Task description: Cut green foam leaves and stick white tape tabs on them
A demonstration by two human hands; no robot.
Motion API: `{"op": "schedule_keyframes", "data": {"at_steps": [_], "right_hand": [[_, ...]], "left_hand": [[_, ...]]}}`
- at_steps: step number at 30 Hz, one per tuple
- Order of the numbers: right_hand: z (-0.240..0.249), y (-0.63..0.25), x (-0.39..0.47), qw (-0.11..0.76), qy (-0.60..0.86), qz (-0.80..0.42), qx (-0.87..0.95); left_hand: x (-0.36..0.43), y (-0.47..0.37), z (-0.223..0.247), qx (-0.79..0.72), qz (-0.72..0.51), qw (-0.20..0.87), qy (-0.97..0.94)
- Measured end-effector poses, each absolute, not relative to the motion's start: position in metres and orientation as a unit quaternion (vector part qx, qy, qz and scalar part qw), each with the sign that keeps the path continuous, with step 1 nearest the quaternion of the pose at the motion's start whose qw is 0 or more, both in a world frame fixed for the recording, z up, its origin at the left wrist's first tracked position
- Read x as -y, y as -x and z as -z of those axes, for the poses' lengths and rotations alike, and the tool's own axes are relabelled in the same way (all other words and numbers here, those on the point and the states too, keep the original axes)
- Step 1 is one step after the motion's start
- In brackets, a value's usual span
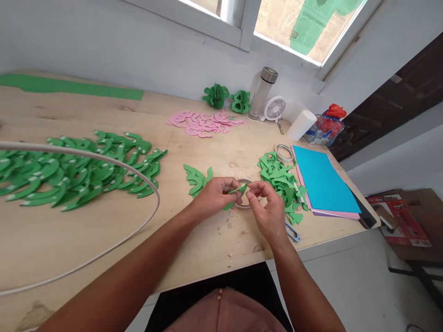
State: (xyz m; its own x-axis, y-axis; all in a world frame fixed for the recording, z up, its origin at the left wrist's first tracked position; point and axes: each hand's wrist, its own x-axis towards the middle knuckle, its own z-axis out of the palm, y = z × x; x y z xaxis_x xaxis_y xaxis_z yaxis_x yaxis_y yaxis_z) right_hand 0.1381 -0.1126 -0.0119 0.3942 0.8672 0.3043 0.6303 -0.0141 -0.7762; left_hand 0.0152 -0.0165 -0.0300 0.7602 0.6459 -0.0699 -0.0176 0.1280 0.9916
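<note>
Between my two hands, over a roll of tape (243, 206) on the wooden table, is a small green paper piece (241, 188). My left hand (218, 198) pinches it from the left. My right hand (265, 203) has its thumb and forefinger together at the piece's right end; whether they grip the paper or something tiny is too small to tell. A few green cut pieces (195, 180) lie just left of my left hand. Beyond my right hand is a heap of green scraps (280, 177), with a light blue cutter (292, 231) below it.
A large pile of green curved pieces (79, 170) lies left, behind a thin white cable (152, 184). Pink cutouts (207, 123), a glass bottle (263, 92) and a small fan (274, 108) stand or lie farther back. Blue sheets (325, 182) are at right.
</note>
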Motion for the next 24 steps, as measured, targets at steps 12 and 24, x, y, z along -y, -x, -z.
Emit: {"op": "schedule_keyframes", "data": {"at_steps": [12, 24], "right_hand": [[0.0196, -0.1301, 0.1089, 0.430, 0.720, -0.071, 0.540], [0.0200, -0.1280, 0.1056, 0.417, 0.731, -0.057, 0.537]], "left_hand": [[0.0159, -0.0165, 0.0339, -0.275, -0.259, 0.637, -0.672], [0.0158, -0.0149, 0.0295, -0.252, -0.254, 0.653, -0.667]]}}
